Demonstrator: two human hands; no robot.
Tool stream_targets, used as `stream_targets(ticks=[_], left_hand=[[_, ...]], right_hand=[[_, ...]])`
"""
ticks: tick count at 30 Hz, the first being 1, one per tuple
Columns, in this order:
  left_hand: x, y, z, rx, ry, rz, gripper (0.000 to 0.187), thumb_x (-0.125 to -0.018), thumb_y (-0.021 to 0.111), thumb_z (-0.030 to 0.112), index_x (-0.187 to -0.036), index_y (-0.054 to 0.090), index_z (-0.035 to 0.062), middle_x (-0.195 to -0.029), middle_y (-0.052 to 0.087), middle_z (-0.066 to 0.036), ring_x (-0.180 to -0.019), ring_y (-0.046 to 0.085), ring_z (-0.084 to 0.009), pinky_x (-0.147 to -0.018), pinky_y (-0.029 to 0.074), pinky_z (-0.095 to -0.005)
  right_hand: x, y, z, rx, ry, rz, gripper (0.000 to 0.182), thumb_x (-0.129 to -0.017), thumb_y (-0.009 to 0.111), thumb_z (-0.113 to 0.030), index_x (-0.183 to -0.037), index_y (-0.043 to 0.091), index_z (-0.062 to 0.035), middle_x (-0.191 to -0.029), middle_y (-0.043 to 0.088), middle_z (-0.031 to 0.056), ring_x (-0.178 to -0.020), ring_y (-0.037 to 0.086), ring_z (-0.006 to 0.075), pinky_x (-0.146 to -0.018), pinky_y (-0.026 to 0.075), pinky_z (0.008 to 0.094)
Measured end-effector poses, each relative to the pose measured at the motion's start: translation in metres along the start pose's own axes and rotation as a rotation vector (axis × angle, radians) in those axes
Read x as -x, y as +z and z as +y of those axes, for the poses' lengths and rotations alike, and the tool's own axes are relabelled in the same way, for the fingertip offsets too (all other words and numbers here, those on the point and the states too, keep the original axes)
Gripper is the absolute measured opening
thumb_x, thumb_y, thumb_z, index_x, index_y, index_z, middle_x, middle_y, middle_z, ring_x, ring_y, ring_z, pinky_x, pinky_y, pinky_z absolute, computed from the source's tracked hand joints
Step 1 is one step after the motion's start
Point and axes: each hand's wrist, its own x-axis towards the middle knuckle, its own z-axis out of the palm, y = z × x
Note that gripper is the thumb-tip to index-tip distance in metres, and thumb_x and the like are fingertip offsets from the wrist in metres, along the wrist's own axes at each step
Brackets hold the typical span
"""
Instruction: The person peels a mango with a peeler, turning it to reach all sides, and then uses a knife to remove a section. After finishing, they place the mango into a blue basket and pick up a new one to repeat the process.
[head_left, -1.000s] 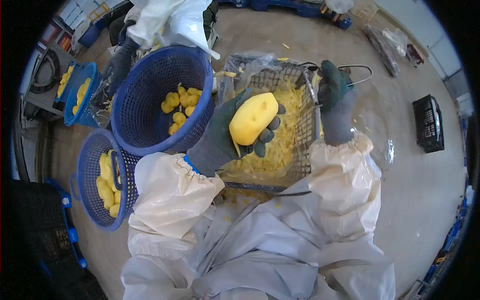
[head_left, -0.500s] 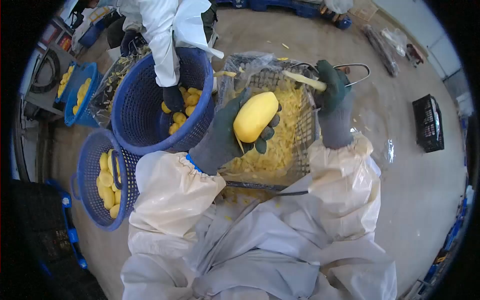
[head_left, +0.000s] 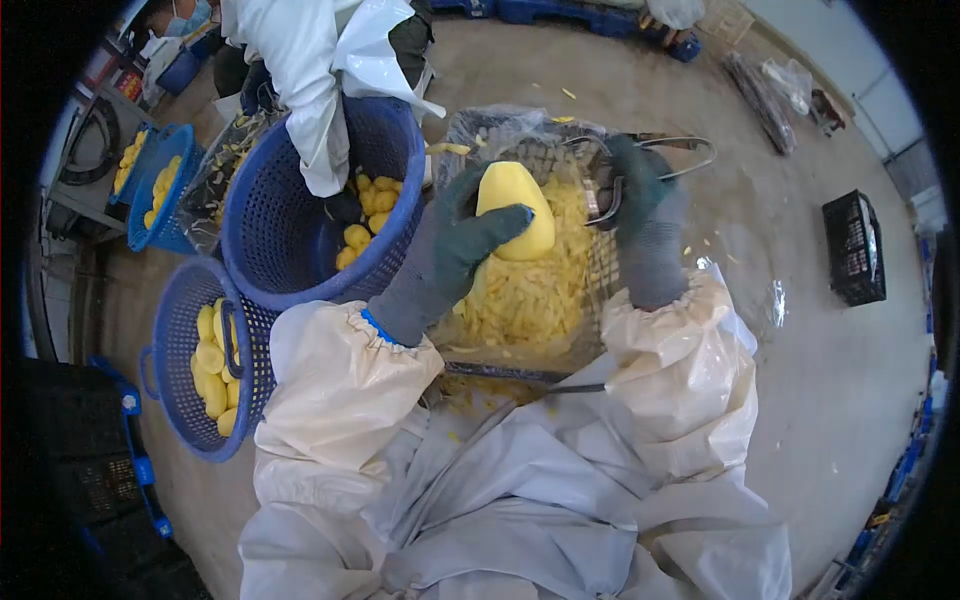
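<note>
In the head view, my left hand (head_left: 470,235), in a dark green glove, is closed around a large peeled yellow fruit (head_left: 508,195). The thumb lies across its front, and flat cut facets show on the upper part. Just right of it, my gloved right hand (head_left: 640,180) is wrapped round a bent-metal peeler (head_left: 607,205). Its wire loop sticks out to the right, and its front end points toward the fruit. Below both hands stands a crate (head_left: 510,372) lined with clear plastic, heaped with yellow peelings (head_left: 530,305).
A tall blue basket (head_left: 260,200) at left holds yellow pieces; a co-worker's sleeve (head_left: 320,150) reaches into it. Nearer me is a smaller blue basket (head_left: 262,340) of yellow fruit. Light-blue tubs (head_left: 165,235) stand farther left, and a black crate (head_left: 855,245) sits at right.
My left hand has turned the fruit, bringing the thumb across its front. My right hand has shifted slightly left and tilted the peeler; the pale strip beside it no longer shows.
</note>
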Motion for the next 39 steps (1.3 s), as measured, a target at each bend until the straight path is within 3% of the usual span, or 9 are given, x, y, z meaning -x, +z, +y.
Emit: stream_targets(ticks=[4,6,8,13,17,23,29,33,39], left_hand=[[0.008,0.006,-0.004,-0.346,0.260,0.031,0.061,-0.068,0.082,0.016,-0.118,0.051,0.0015,-0.109,0.057,-0.010,-0.102,0.058,-0.0191,-0.089,0.048,-0.0318],[0.009,0.007,-0.005,-0.423,0.356,0.029,0.062,-0.066,0.083,0.015,-0.118,0.052,0.0022,-0.112,0.057,-0.010,-0.103,0.057,-0.0200,-0.089,0.048,-0.0327],[0.009,0.006,-0.005,-0.543,0.414,0.010,0.061,-0.066,0.083,0.013,-0.118,0.052,0.0029,-0.114,0.056,-0.010,-0.105,0.057,-0.0210,-0.090,0.048,-0.0335],[0.004,0.001,-0.012,-0.564,0.342,0.003,0.057,-0.071,0.078,0.012,-0.120,0.051,0.0008,-0.112,0.057,-0.011,-0.102,0.059,-0.0214,-0.087,0.049,-0.0332],[0.005,0.007,-0.008,-0.182,-0.177,-0.138,0.056,-0.075,0.075,0.014,-0.121,0.049,-0.0026,-0.106,0.058,-0.011,-0.089,0.062,-0.0188,-0.072,0.055,-0.0296],[0.002,0.002,-0.002,-0.139,-0.371,-0.210,0.059,-0.071,0.078,0.016,-0.119,0.049,-0.0039,-0.098,0.059,-0.010,-0.078,0.062,-0.0155,-0.062,0.055,-0.0269],[0.003,0.004,-0.001,-0.364,-0.277,-0.033,0.068,-0.065,0.081,0.017,-0.121,0.048,0.0002,-0.095,0.060,-0.009,-0.078,0.062,-0.0153,-0.061,0.053,-0.0266],[0.001,-0.007,-0.023,-0.484,-0.077,-0.082,0.069,-0.064,0.080,0.017,-0.123,0.048,0.0009,-0.102,0.062,-0.012,-0.087,0.063,-0.0192,-0.073,0.053,-0.0309],[0.010,-0.002,-0.017,-0.698,0.090,-0.074,0.071,-0.062,0.080,0.016,-0.124,0.048,0.0009,-0.111,0.062,-0.016,-0.102,0.062,-0.0271,-0.088,0.049,-0.0362]], right_hand=[[0.018,0.005,0.045,0.052,0.016,-0.392,0.024,-0.089,0.059,-0.023,-0.099,0.061,-0.0008,-0.077,0.061,0.0057,-0.058,0.058,0.0136,-0.046,0.045,0.0270],[0.019,0.014,0.064,0.218,-0.562,-0.415,0.027,-0.088,0.060,-0.023,-0.101,0.061,-0.0001,-0.078,0.062,0.0068,-0.059,0.059,0.0139,-0.047,0.046,0.0269],[0.021,0.011,0.071,0.322,-0.761,-0.402,0.027,-0.087,0.061,-0.022,-0.101,0.062,0.0005,-0.079,0.062,0.0078,-0.060,0.060,0.0142,-0.048,0.047,0.0269],[0.014,0.014,0.025,-0.080,0.151,-0.142,0.021,-0.083,0.064,-0.014,-0.097,0.063,0.0011,-0.084,0.064,0.0077,-0.062,0.059,0.0133,-0.055,0.046,0.0247],[0.012,0.018,0.013,0.045,-0.065,-0.115,0.016,-0.085,0.061,-0.017,-0.086,0.064,-0.0011,-0.073,0.061,0.0038,-0.053,0.052,0.0110,-0.048,0.039,0.0237],[0.014,0.018,0.004,0.081,-0.203,-0.211,0.010,-0.083,0.061,-0.010,-0.086,0.063,-0.0004,-0.069,0.056,0.0020,-0.056,0.050,0.0094,-0.048,0.037,0.0239],[0.008,-0.013,-0.023,0.370,-0.568,-0.269,0.009,-0.083,0.060,-0.007,-0.090,0.061,-0.0002,-0.068,0.052,0.0004,-0.056,0.050,0.0095,-0.047,0.036,0.0238],[0.034,0.019,-0.023,0.157,-0.014,-0.281,0.018,-0.078,0.071,-0.019,-0.076,0.067,-0.0023,-0.064,0.055,-0.0012,-0.059,0.048,0.0060,-0.052,0.038,0.0255],[-0.034,-0.022,0.010,0.170,-0.191,0.059,0.021,-0.078,0.072,-0.022,-0.076,0.068,-0.0011,-0.061,0.055,-0.0006,-0.058,0.047,0.0071,-0.052,0.038,0.0263]])
